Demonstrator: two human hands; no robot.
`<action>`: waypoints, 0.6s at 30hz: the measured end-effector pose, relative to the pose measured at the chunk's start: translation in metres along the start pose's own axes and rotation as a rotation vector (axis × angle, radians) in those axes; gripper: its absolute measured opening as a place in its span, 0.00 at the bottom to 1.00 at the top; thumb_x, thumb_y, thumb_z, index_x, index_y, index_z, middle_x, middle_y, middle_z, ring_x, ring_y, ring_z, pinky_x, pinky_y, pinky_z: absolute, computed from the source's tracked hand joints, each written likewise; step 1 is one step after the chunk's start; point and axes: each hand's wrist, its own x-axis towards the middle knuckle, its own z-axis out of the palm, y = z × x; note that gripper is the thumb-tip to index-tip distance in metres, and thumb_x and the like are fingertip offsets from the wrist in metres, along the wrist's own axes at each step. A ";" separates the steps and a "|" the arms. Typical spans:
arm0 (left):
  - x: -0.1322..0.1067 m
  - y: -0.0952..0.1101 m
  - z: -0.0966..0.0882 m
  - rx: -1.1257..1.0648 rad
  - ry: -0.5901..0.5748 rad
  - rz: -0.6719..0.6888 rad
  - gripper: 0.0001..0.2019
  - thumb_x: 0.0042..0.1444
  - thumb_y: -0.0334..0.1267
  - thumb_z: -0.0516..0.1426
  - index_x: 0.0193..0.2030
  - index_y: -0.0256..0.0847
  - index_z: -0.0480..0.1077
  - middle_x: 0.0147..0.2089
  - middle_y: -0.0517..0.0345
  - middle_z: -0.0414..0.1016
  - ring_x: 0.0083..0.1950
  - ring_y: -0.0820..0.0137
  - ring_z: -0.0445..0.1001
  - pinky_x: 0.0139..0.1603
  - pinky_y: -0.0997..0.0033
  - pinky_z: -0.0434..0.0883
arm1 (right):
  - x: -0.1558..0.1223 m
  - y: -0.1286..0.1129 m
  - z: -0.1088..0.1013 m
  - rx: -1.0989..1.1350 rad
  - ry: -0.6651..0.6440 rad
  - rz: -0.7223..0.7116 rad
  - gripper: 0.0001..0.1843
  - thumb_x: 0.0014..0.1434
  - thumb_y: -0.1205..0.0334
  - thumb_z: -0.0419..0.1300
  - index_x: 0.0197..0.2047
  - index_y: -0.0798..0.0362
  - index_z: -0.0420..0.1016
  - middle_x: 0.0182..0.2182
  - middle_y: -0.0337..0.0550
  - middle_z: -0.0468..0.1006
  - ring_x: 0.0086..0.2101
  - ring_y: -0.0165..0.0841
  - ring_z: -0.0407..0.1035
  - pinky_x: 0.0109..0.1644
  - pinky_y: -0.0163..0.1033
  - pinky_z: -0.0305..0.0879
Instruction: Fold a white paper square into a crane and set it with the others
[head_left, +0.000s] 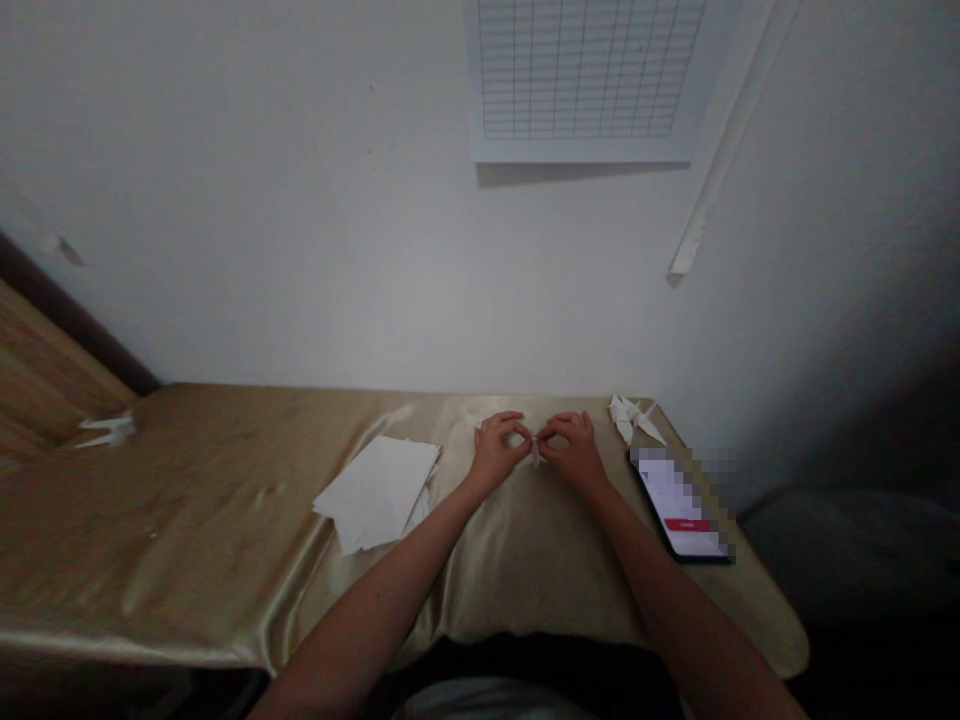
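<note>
Over the middle of the cloth-covered table, my left hand [498,446] and my right hand [573,443] meet at the fingertips. Between them is a small folded piece of white paper [535,453], mostly hidden by the fingers. Thumb and index finger of each hand pinch it from either side, while the other fingers curl loosely above. A stack of white paper sheets [381,488] lies left of my left hand. Folded white paper cranes [634,418] sit to the right of my right hand, near the wall.
A lit phone [679,505] lies at the table's right edge. The gold satin cloth [225,520] has raised wrinkles on the left. Another folded white paper [109,431] rests at the far left. A gridded sheet [585,70] hangs on the wall.
</note>
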 end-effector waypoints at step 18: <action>0.002 -0.005 -0.007 -0.108 0.029 0.124 0.04 0.55 0.37 0.68 0.37 0.49 0.82 0.58 0.57 0.77 0.62 0.62 0.72 0.68 0.54 0.65 | 0.005 0.001 -0.011 0.143 0.010 0.105 0.02 0.49 0.61 0.67 0.29 0.44 0.83 0.38 0.43 0.79 0.49 0.43 0.71 0.65 0.57 0.56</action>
